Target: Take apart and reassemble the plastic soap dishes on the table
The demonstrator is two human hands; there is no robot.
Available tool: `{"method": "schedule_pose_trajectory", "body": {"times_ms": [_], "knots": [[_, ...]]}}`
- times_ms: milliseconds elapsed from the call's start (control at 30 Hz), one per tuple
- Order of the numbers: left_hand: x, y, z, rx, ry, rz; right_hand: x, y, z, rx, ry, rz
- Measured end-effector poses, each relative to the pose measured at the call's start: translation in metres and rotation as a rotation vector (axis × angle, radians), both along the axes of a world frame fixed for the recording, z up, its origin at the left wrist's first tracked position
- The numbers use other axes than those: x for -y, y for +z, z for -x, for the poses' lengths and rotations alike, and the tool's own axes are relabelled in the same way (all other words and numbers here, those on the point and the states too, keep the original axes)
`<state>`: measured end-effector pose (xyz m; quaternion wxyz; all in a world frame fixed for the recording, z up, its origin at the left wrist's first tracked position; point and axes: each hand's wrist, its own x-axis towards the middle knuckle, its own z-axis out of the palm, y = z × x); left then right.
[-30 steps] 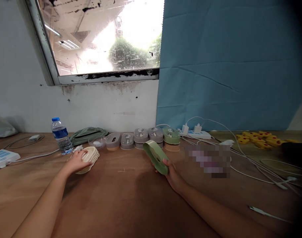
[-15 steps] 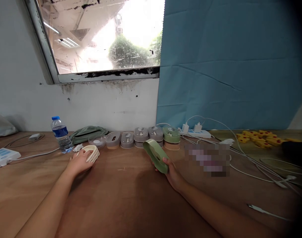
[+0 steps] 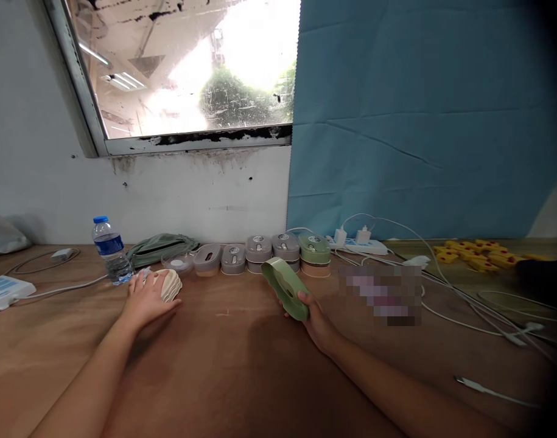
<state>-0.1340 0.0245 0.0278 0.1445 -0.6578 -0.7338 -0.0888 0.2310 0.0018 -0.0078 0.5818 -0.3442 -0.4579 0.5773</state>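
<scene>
My right hand point(image 3: 318, 321) grips a green oval tissue box cover point(image 3: 283, 285), tilted and held above the table, its slot partly in sight. Thumb on top, the other fingers are mostly hidden behind it. On the left, my left hand point(image 3: 145, 299) rests over a stack of cream-coloured, wavy-edged pieces point(image 3: 172, 286), fingers spread and thumb stuck out to the side. The hand covers part of that stack. Behind both hands stands a row of grey tissue boxes point(image 3: 259, 252), with a green-topped box point(image 3: 315, 254) at its right end.
Left of the row are a water bottle point(image 3: 110, 249), a green pouch point(image 3: 162, 248) and a clear round dish point(image 3: 180, 263). Power strips point(image 3: 7, 294) and white cables point(image 3: 442, 295) lie at both sides. Yellow pieces point(image 3: 476, 254) are heaped at far right.
My left hand has loosened from the cream stack; its fingers have spread and the thumb has swung out. My right hand still holds the green cover in nearly the same place.
</scene>
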Motion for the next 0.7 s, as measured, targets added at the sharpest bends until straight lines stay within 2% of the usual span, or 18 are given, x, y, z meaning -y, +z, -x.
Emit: {"method": "schedule_pose_trajectory", "body": {"times_ms": [100, 167, 333, 400, 467, 533, 600, 700], "knots": [[0.006, 0.003, -0.028, 0.037, -0.063, -0.176, 0.001, 0.0, 0.0, 0.009, 0.023, 0.0], [0.015, 0.0, -0.057, 0.107, -0.182, -0.263, 0.001, -0.001, 0.0, 0.023, 0.032, -0.005], [0.043, -0.023, -0.137, 0.3, -0.732, -0.235, 0.004, -0.001, 0.001, 0.186, -0.011, -0.056], [0.049, -0.029, -0.156, 0.313, -0.885, -0.308, 0.006, -0.001, 0.001, 0.279, -0.011, -0.112], [0.051, -0.029, -0.162, 0.291, -0.977, -0.41, 0.007, -0.002, 0.002, 0.34, 0.045, -0.201], [0.049, -0.023, -0.157, 0.285, -1.004, -0.437, 0.008, -0.002, 0.001, 0.36, 0.145, -0.292], [0.047, -0.016, -0.146, 0.334, -1.001, -0.353, 0.01, -0.002, 0.0, 0.375, 0.242, -0.356], [0.044, -0.01, -0.129, 0.47, -1.029, -0.107, 0.014, 0.002, -0.002, 0.401, 0.357, -0.392]]}}
